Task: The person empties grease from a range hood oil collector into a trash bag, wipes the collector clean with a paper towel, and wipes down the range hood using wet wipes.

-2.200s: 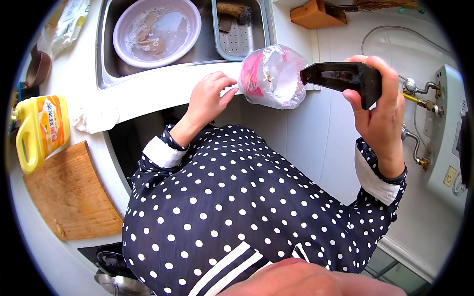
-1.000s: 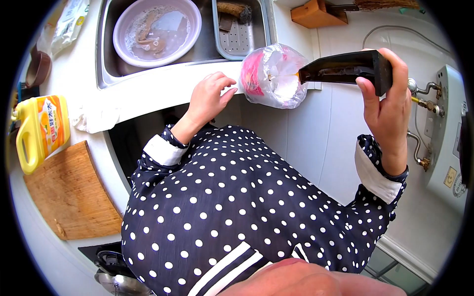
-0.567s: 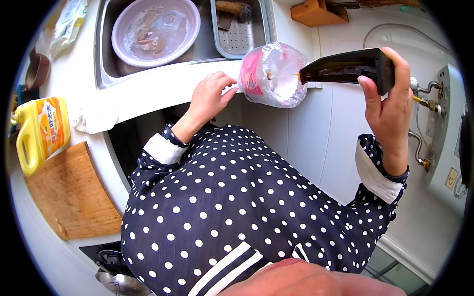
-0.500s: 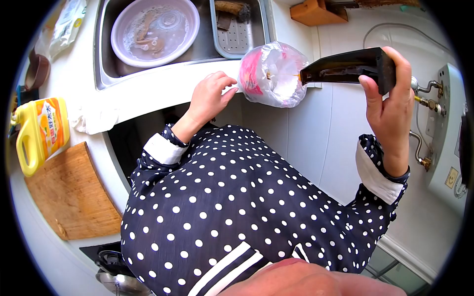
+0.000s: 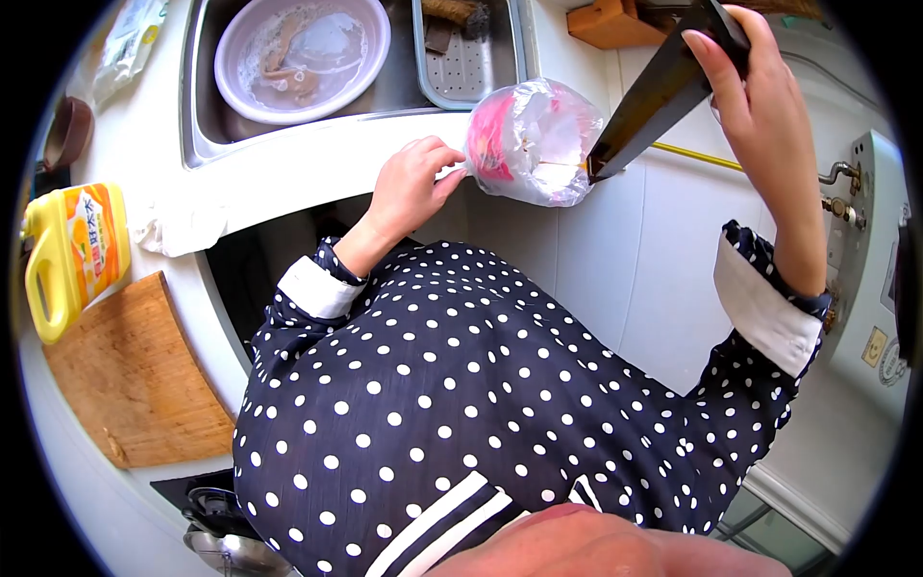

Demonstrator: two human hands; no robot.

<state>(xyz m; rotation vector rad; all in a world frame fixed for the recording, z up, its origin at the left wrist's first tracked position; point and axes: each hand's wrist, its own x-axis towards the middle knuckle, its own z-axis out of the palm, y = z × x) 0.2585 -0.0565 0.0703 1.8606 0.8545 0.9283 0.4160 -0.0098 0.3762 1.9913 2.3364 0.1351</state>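
My right hand (image 5: 764, 106) grips the broad end of a dark, tapered container (image 5: 659, 96). The container slants down to the left, its narrow tip at the right rim of a clear plastic bag (image 5: 536, 144) with pink print. White material shows inside the bag, and a small yellowish trace is at the container's tip. My left hand (image 5: 413, 188) is at the bag's left side, thumb and forefinger pinched on a bit of its edge. The bag hangs just in front of the white counter (image 5: 317, 173).
A lilac basin (image 5: 231, 82) of soapy water and a grey perforated tray (image 5: 457, 82) are in the sink. To the left are a yellow jug (image 5: 82, 250), a white cloth (image 5: 178, 226) and a wooden board (image 5: 139, 375). A water heater (image 5: 875, 269) hangs at right.
My right hand has moved up, raising the broad end of the dark container, so it tilts more steeply. Its tip remains at the bag. My left hand has barely moved.
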